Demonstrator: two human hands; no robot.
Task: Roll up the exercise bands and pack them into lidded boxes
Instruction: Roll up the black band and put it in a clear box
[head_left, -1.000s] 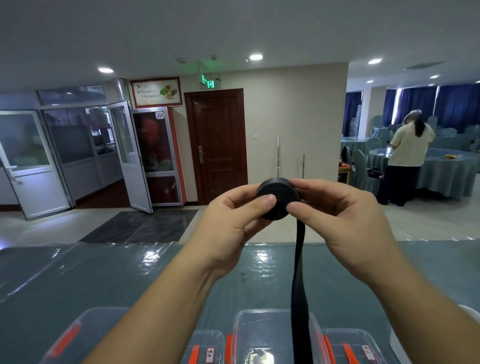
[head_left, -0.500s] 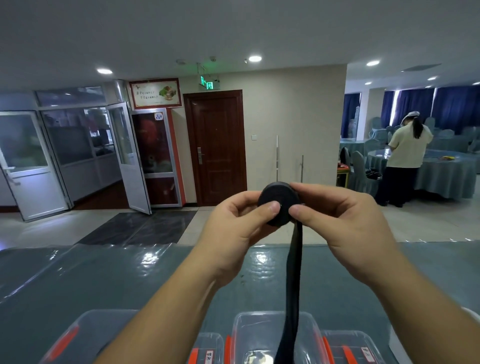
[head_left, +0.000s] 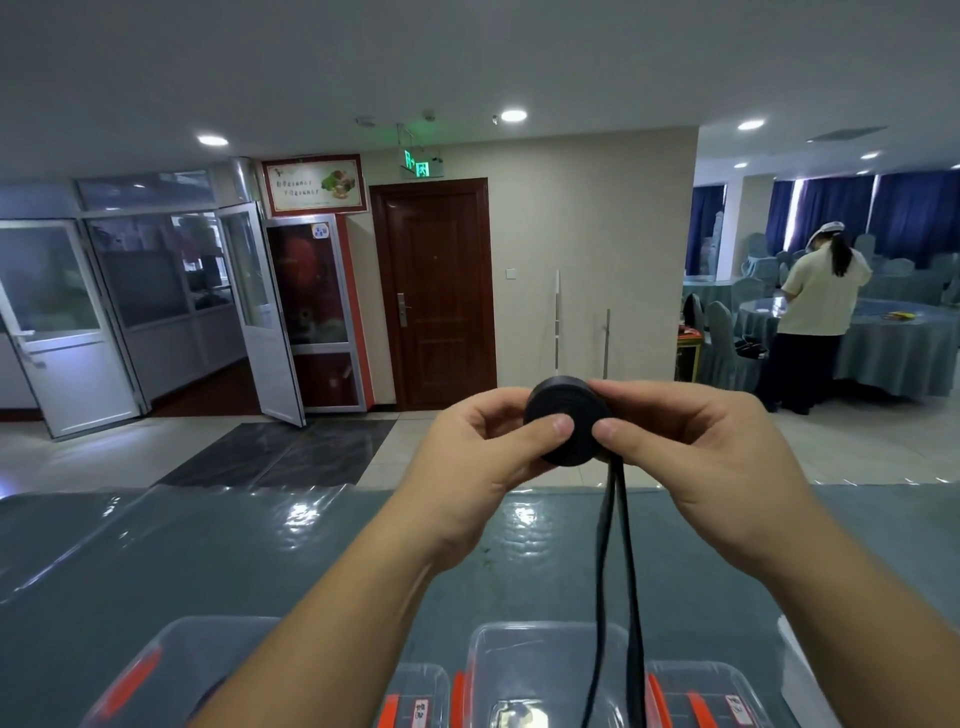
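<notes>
Rolled up a bit more since a second ago, both hands (head_left: 467, 457) (head_left: 691, 452) pinching the black band roll (head_left: 563, 415), tail (head_left: 615, 571) dangling. Still mid-roll; next, probably wind the rest in.

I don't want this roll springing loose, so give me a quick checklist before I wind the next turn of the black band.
1. Left hand pinches the roll: ok.
2. Right hand pinches the roll's other side: ok.
3. Roll looks tight and even: ok.
4. Loose tail hangs free over the table: ok; its end is out of view.
5. Tail lies flat, not twisted: not ok; it shows edge-on as two strands.
6. A clear box is open to receive it: cannot tell.
</notes>
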